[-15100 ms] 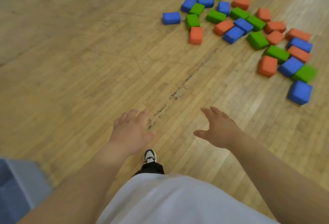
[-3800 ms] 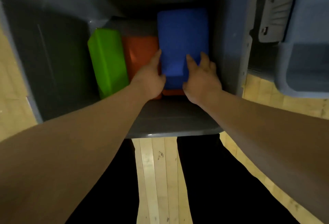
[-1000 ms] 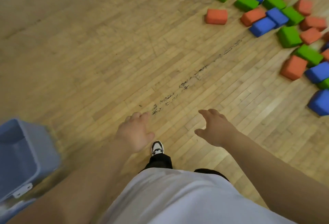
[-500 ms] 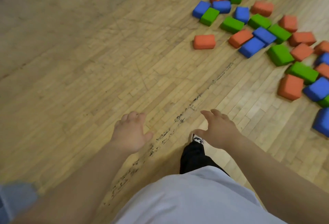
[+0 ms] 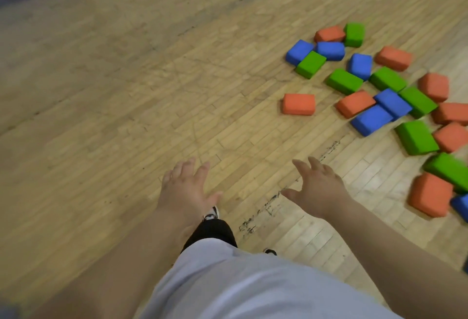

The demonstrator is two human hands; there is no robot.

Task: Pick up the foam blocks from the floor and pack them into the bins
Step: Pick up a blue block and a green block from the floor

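A person stands on a wooden floor (image 5: 152, 90), both arms stretched forward and down. The left hand (image 5: 184, 189) and the right hand (image 5: 316, 189) are spread with fingers relaxed, holding nothing, well apart from the foam blocks (image 5: 379, 85) scattered across the floor to the upper right. Orange, blue and green blocks lie in a loose cluster; one orange block (image 5: 298, 104) sits alone at the near left edge of the group. A dark scuff mark (image 5: 268, 207) runs along the boards between the hands. A sneaker (image 5: 211, 213) shows below the left hand.
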